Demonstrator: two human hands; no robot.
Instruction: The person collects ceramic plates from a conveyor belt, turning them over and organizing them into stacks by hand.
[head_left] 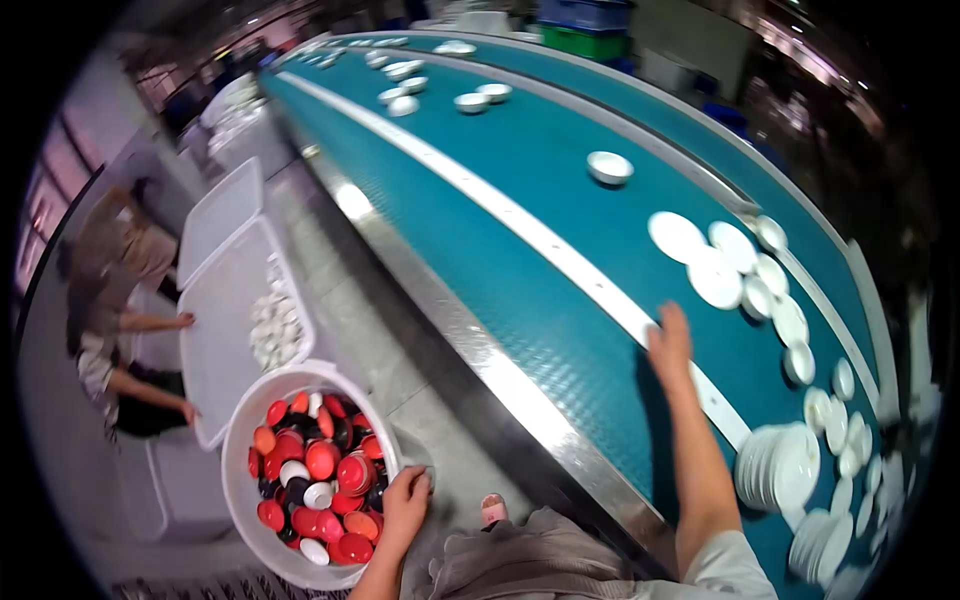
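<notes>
My left hand (407,500) is closed on the rim of a round white tub (382,420). Inside the tub lie many small red, black, orange and white dishes (322,458). My right hand (672,345) reaches out over the green conveyor belt (560,300), fingers stretched and slightly blurred, with nothing in them. Beyond it, white plates (714,277) and small bowls lie spread on the belt. A stack of white plates (778,467) stands on its side to the right of my forearm, and a second plate stack (821,545) is nearer me.
A metal edge (500,380) borders the belt, and a white divider strip (540,238) runs along it. More white bowls (610,168) sit farther up the belt. At left a person (125,320) holds a large white bin (225,330) with small white pieces inside.
</notes>
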